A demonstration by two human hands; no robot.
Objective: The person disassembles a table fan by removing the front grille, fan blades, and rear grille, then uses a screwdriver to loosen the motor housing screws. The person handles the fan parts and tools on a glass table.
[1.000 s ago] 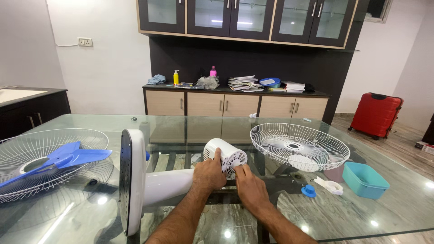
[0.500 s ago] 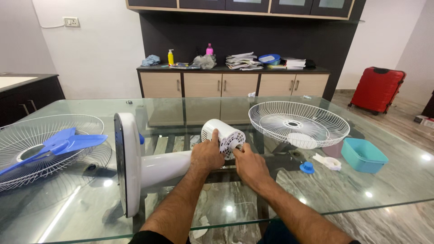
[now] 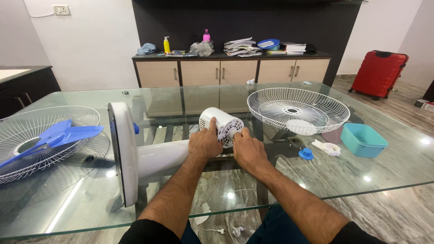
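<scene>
On the near edge of the glass table, the person's two bare forearms reach forward from dark sleeves. The left hand is curled over the white plastic fan motor, its fingers wrapped on the housing and the forefinger laid along the top. The right hand is closed against the motor's slotted round face, fingertips pinched at its rim; what it pinches is too small to tell. The motor is a smooth cylinder lying on its side near the middle of the table, joined to a glossy white stand that ends in a flat round base standing on edge to the left.

Just right of the hands lie a small blue cap and a white ring-shaped piece, and beside them a teal rectangular plastic tub. Behind those rests a domed white wire grille. At far left a second wire grille lies flat with a blue fan blade resting in it.

Beyond the table stands a wooden sideboard with beige doors, its top cluttered with papers and bottles. A ribbed red suitcase stands on the floor at far right.
</scene>
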